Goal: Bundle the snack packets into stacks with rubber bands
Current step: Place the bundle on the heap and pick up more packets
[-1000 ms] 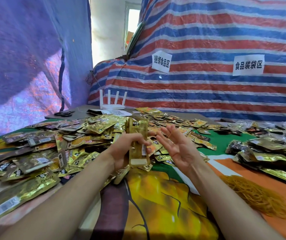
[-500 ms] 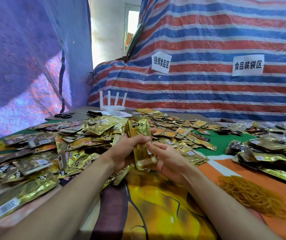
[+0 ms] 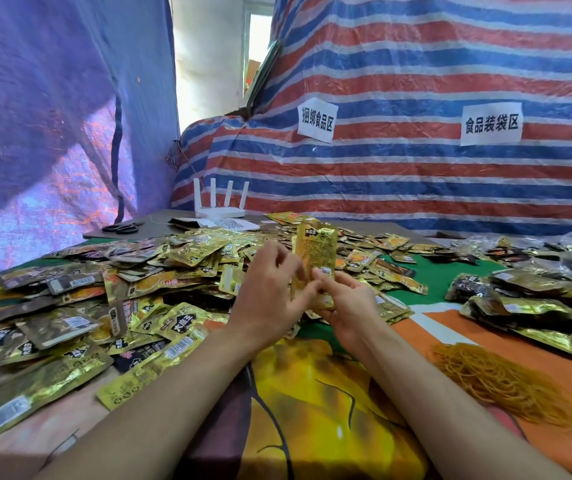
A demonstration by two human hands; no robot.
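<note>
Loose packets: a gold-and-brown heap on the table, spreading away to the left of my left hand and on behind both hands.

Left hand: my fingers are curled round the left long edge of the stack at about mid-height. The grip is closed on it, with nothing else in the hand.

Stack of packets: held clear of the table between my two hands. It stands on end with its long axis close to vertical, its top rising free above my fingers and its bottom end low in my right hand.

Right hand: it pinches the lower part of the stack, thumb on the near face and the other fingers cupped under and behind.

Band on the stack: too small to tell whether one is already round it.

Rubber bands: a tan tangle on the table, to the right of my right hand and nearer to me, well apart from the stack.

The hinge: the bands lie on my right hand's side. By my judgement that hand would go for one while the left keeps the stack upright, and the free top end is where a loop would slip on.

Finished bundles: piled on the table farther right.
</note>
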